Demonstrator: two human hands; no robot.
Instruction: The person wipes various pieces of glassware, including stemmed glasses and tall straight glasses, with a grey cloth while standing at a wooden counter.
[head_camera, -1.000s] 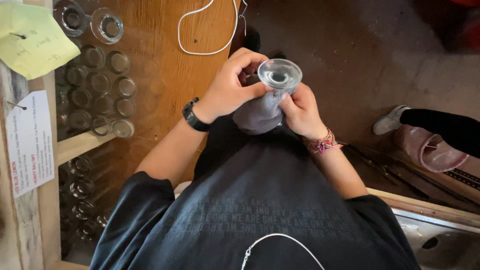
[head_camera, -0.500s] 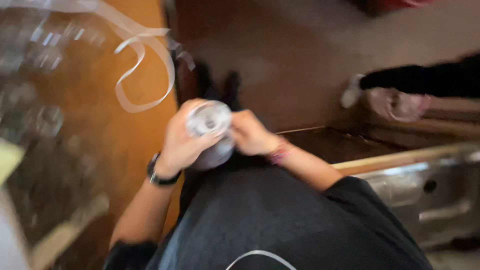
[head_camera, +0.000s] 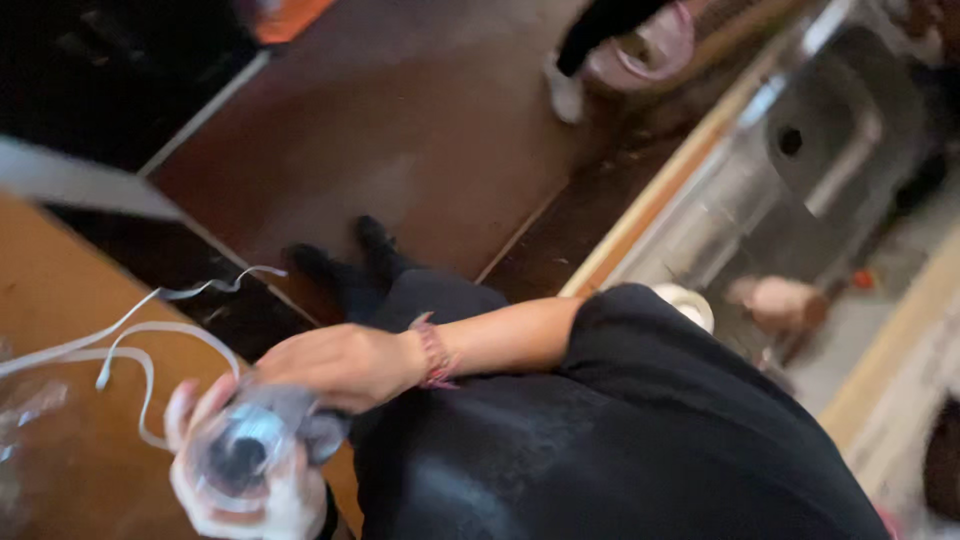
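Here, glass (head_camera: 238, 457) in left hand (head_camera: 262, 500), right hand (head_camera: 335, 364) atop.

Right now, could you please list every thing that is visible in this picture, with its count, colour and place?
glass: one, clear, lower left, held in both hands
cloth: one, grey, against the glass
cable: one, white, on the counter
counter: one, orange-brown wood, left
floor: dark brown, centre
sink: one, steel, upper right
another person's shoe: one, white, top
bracelet: one, pink, right wrist
left hand: under the glass
right hand: on the glass and cloth
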